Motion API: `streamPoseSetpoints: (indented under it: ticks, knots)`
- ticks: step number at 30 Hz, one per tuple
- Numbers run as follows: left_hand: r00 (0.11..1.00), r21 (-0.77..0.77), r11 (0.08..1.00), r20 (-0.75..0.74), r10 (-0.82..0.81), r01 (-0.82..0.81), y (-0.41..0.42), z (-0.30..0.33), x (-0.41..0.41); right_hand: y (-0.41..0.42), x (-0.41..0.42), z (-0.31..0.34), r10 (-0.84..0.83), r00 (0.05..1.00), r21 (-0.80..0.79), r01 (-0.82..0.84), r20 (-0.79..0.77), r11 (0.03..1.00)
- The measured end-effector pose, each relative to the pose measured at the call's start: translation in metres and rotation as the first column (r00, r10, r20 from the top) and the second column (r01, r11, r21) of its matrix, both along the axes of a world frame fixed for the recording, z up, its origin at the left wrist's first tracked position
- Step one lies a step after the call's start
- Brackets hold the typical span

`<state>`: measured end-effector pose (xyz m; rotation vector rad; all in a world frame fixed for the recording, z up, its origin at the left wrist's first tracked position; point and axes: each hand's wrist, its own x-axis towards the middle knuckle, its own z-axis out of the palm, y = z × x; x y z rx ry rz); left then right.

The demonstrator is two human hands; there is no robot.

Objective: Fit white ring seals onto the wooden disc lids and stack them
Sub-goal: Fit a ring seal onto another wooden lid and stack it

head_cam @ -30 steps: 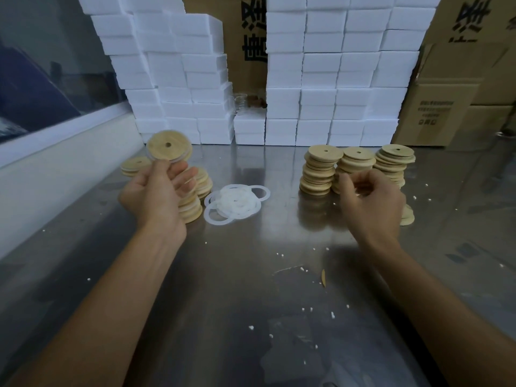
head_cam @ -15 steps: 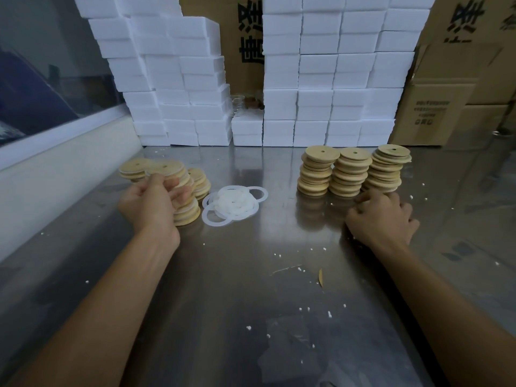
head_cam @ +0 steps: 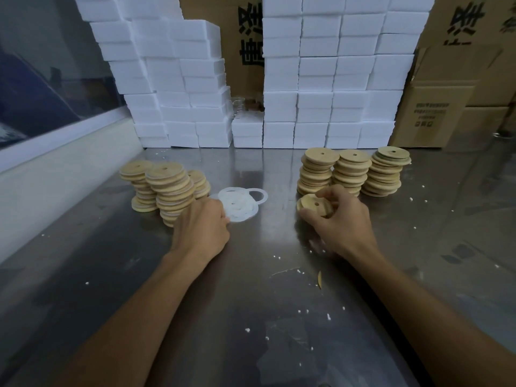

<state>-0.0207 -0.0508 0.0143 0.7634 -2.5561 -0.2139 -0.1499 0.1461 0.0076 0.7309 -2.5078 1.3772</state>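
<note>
So right of centre the right hand [head_cam: 342, 219] has its fingers and thumb curled round one wooden disc lid [head_cam: 315, 205], holding it just above the steel table [head_cam: 251, 289] in front of three stacks of bare lids [head_cam: 353, 171]. Left of centre, the left hand [head_cam: 202, 229] sits knuckles up at the near edge of the pile of white ring seals [head_cam: 238, 203]; its fingertips are tucked under, so can't tell if it's pinching a ring. Leaning stacks of lids [head_cam: 164, 188] stand just left of that hand. White foam blocks [head_cam: 321, 79] and cardboard boxes [head_cam: 435, 113] fill the top of the frame.
</note>
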Motion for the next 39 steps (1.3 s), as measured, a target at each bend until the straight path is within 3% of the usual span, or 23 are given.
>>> streamPoseSetpoints:
  ticks: [5,8,11,15,20,24,29,36,39]
  knots:
    - [0.992,-0.163,0.986,0.123,-0.017,0.037,0.006,0.003,0.000,-0.009,0.011,0.001,0.094,0.996,-0.045,-0.094,0.002,0.995]
    - [0.992,-0.135,0.986,0.093,-0.087,0.099,0.003,0.003,0.002,-0.012,0.014,0.000,0.131,0.990,-0.073,-0.128,0.044,0.989]
    - [0.968,-0.049,0.971,-0.089,-0.236,0.232,0.003,0.005,-0.001,-0.012,0.013,0.002,0.148,0.984,-0.156,-0.131,0.103,0.979]
    - [0.814,0.074,0.888,-0.439,-0.380,0.454,0.019,0.010,-0.007,-0.012,0.010,0.003,0.167,0.970,-0.241,-0.123,0.174,0.963]
    - [0.723,0.158,0.835,-0.600,-0.342,0.527,0.026,0.010,-0.008,-0.013,0.015,0.006,0.252,0.930,-0.414,-0.126,0.266,0.902]
    - [0.748,0.299,0.837,-0.638,-0.181,0.458,0.020,0.007,-0.011,-0.018,0.023,0.012,0.384,0.881,-0.620,-0.143,0.275,0.771]
    - [0.720,0.532,0.678,-0.694,0.006,0.507,0.021,0.012,-0.009,-0.023,0.035,0.017,0.460,0.854,-0.659,-0.203,0.243,0.724]
    - [0.654,0.641,0.296,-0.753,0.068,0.708,0.020,0.022,-0.003,-0.022,0.035,0.012,0.341,0.903,-0.686,-0.076,0.260,0.723]
    - [0.653,0.648,0.212,-0.755,0.055,0.731,0.021,0.021,-0.004,-0.024,0.032,0.011,0.376,0.874,-0.691,-0.066,0.307,0.720]
